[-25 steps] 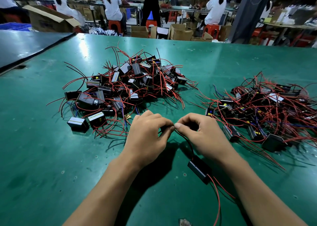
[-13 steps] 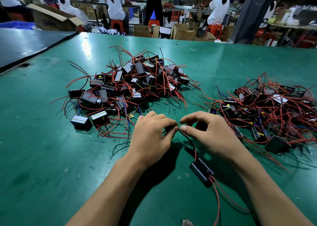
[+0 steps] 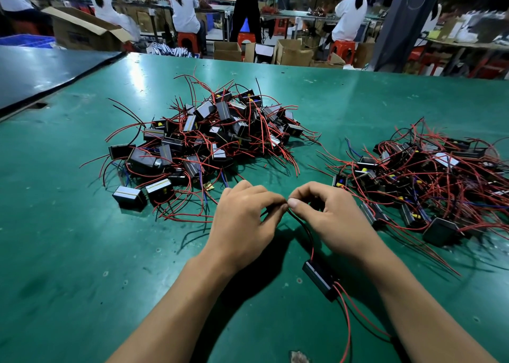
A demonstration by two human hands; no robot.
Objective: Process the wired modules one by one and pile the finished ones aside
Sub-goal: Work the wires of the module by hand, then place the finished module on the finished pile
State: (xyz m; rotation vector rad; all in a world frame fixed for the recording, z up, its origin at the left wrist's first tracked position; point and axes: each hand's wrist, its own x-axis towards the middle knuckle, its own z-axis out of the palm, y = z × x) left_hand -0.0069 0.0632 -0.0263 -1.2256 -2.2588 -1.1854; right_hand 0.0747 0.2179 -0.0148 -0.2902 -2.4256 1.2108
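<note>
— Spotting any containers?
— Only seeing cardboard boxes (image 3: 292, 52) past the worktop's (image 3: 82, 252) far edge, standing open, hiding their contents. Seeing the wired modules lying loose on the worktop instead: piling up in a large heap (image 3: 209, 136) toward the far edge, left of centre, and sprawling in a second heap (image 3: 429, 180) along the right edge.
— Locating the one in work?
— Finding a black module (image 3: 319, 278) resting flat between the forearms, nearer the near edge than the grip, trailing red wires toward that edge.
— And the grip?
— Clamping: left hand (image 3: 242, 219) and right hand (image 3: 336, 219) meeting fingertip to fingertip, pinching the thin leads (image 3: 303, 229) running up from the module.
</note>
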